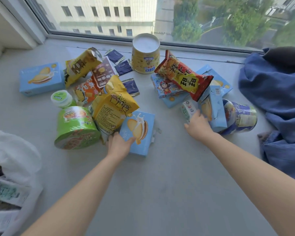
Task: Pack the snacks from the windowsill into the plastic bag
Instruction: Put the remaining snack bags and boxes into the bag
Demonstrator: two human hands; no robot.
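Head view: the plastic bag (19,155) is seen left of the green tub (75,128). Right of it, the leaning yellow bag (111,106) could be toppled once the blue box (140,133), gripped by the left hand (117,144), is lifted; what the right hand (198,127) holds cannot be told.

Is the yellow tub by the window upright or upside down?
Upside down: the yellow tub stands with BIG lettering inverted, white base up.

A window (160,17) is set across the top; a pale building (100,12) and trees (237,19) are seen through it. Blue cloth (276,92), perhaps bedding, is heaped on the sill (160,184) at right.
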